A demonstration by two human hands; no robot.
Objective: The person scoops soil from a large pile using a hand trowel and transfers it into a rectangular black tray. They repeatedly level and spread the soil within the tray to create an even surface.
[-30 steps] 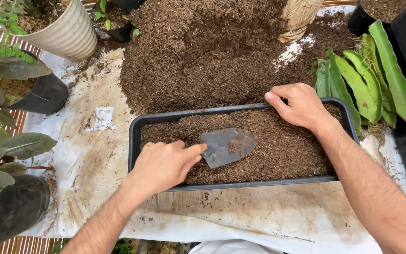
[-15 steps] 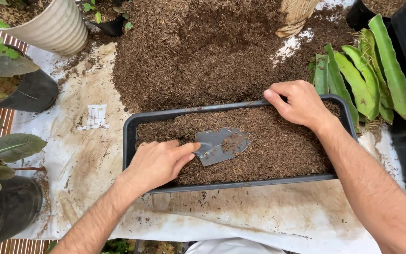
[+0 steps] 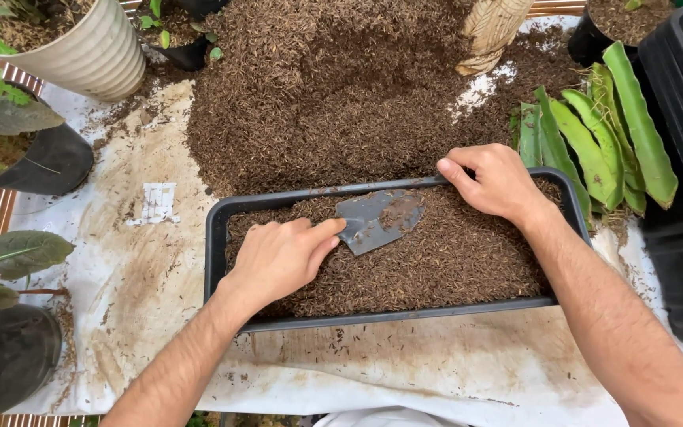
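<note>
Left hand (image 3: 282,257) clenched on the handle of a grey trowel (image 3: 379,219), blade resting flat on the bark mix in the black tray (image 3: 216,237); right hand (image 3: 496,183) gripping the far rim, best kept firm so levelling strokes stay shallow.

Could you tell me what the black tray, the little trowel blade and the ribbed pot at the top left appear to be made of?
The tray looks like moulded plastic: thin, matte black rim with rounded corners. The trowel blade, gripped by the left hand, seems dull grey metal with a flat sheen, though plastic is possible. The ribbed pot looks like glazed ceramic or plastic, cream with a soft gloss.
</note>
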